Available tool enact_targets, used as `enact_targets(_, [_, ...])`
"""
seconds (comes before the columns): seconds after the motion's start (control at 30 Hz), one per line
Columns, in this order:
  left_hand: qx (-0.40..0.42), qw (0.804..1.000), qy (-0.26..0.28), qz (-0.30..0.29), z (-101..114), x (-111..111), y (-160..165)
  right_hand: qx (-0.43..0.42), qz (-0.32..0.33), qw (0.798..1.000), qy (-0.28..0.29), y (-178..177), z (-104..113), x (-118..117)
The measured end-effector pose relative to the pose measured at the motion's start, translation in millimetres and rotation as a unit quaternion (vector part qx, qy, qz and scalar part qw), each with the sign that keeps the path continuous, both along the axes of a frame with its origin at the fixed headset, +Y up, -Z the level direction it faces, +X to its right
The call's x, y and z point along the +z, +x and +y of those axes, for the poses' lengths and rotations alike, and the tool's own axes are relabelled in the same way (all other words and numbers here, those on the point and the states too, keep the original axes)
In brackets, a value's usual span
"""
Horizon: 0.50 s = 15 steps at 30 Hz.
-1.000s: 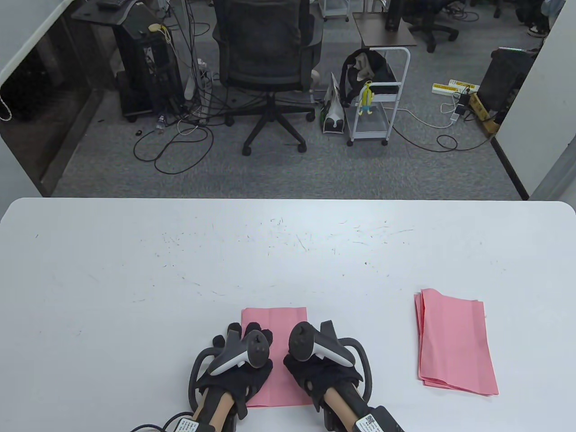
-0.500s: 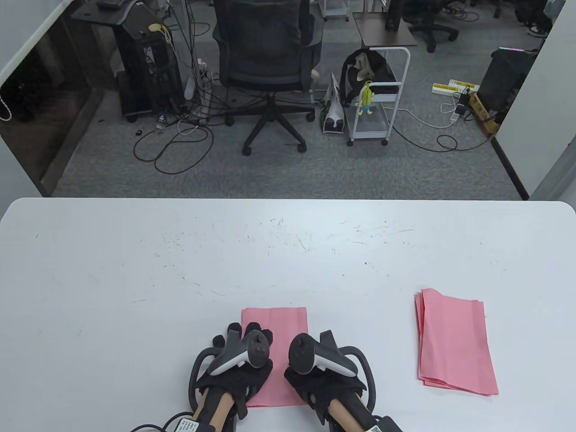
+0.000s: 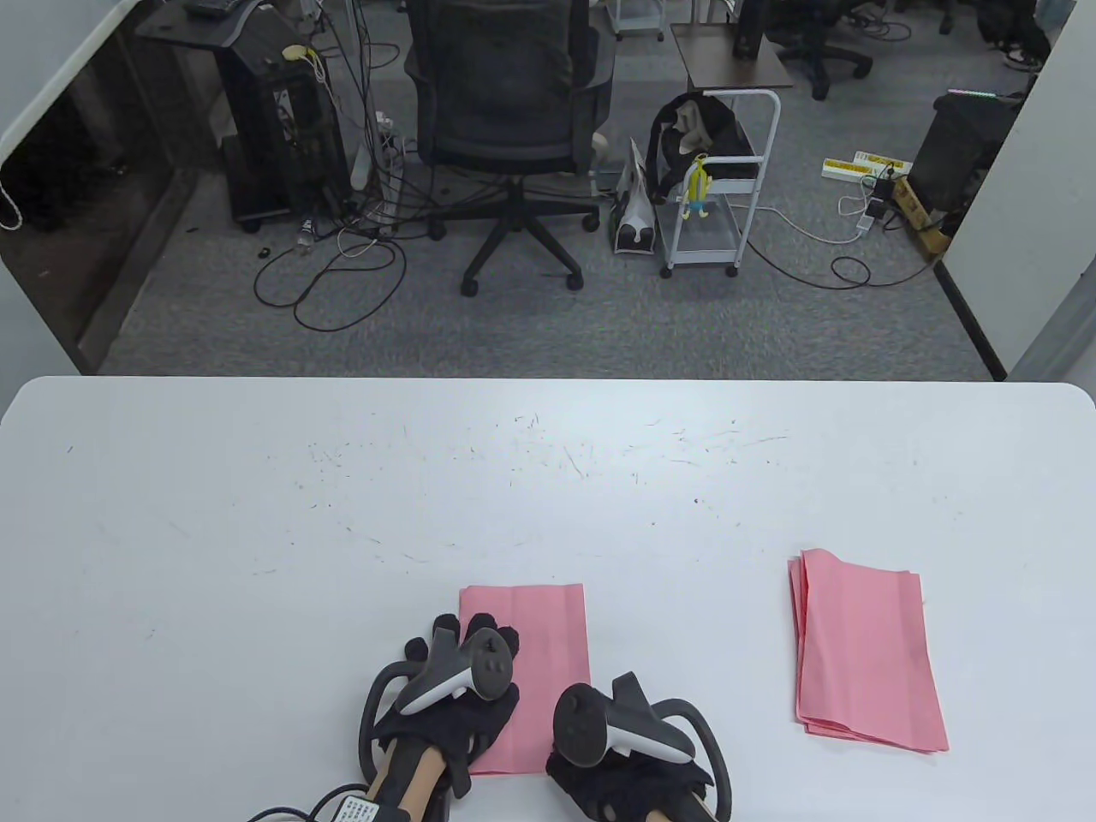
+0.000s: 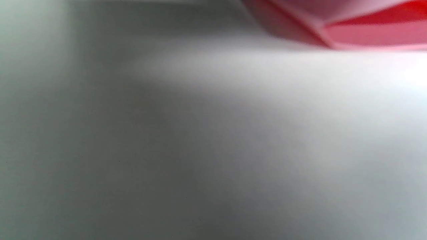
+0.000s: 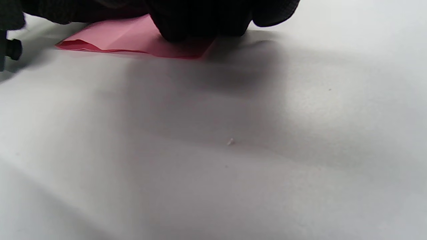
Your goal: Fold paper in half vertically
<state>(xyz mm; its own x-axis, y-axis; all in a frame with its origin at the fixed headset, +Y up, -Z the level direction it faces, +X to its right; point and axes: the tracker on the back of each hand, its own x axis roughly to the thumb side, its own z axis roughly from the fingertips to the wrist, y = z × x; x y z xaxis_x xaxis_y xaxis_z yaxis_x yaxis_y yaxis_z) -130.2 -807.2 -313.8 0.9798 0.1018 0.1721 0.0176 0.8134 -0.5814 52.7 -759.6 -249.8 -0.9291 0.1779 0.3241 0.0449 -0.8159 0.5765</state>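
The left hand (image 3: 458, 685) lies flat, fingers spread, on the pink paper (image 3: 539, 634); the right hand (image 3: 616, 771) presses its near corner, fingers hidden.

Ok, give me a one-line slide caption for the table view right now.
Left hand rests on folded pink paper; right hand at its near right corner; folded pink stack to the right.

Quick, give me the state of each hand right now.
Left hand: rests flat on the folded pink paper, holding nothing.
Right hand: fingers press the paper's near right corner; open or closed cannot be told.
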Motion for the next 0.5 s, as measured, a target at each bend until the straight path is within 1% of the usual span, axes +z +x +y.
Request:
enact_targets(0.13, [0.0, 1.0, 0.0, 0.0, 0.0, 0.0, 0.0, -0.007, -0.006, 1.0, -0.006, 1.8, -0.6, -2.6])
enact_targets(0.23, [0.0, 1.0, 0.0, 0.0, 0.0, 0.0, 0.0, -0.02, -0.015, 0.999, -0.026, 6.5, 2.5, -10.0])
enact_targets(0.27, [0.0, 1.0, 0.0, 0.0, 0.0, 0.0, 0.0, -0.038, -0.028, 0.998, -0.035, 9.6, 4.3, -14.9])
enact_targets(0.3, [0.0, 1.0, 0.0, 0.0, 0.0, 0.0, 0.0, -0.071, -0.056, 0.995, -0.042, 14.9, 6.8, -23.9])
enact_targets(0.33, [0.0, 1.0, 0.0, 0.0, 0.0, 0.0, 0.0, -0.081, -0.069, 0.993, -0.043, 17.1, 7.7, -27.8])
enact_targets(0.37, [0.0, 1.0, 0.0, 0.0, 0.0, 0.0, 0.0, -0.098, -0.091, 0.99, -0.042, 21.2, 9.1, -36.3])
enact_targets(0.4, [0.0, 1.0, 0.0, 0.0, 0.0, 0.0, 0.0, -0.099, -0.115, 0.988, -0.04, 24.4, 9.6, -44.8])
enact_targets(0.43, [0.0, 1.0, 0.0, 0.0, 0.0, 0.0, 0.0, -0.077, -0.139, 0.987, -0.027, 26.9, 10.5, -53.9])
enact_targets(0.5, [0.0, 1.0, 0.0, 0.0, 0.0, 0.0, 0.0, -0.042, -0.164, 0.986, 0.002, 29.6, 9.5, -68.4])
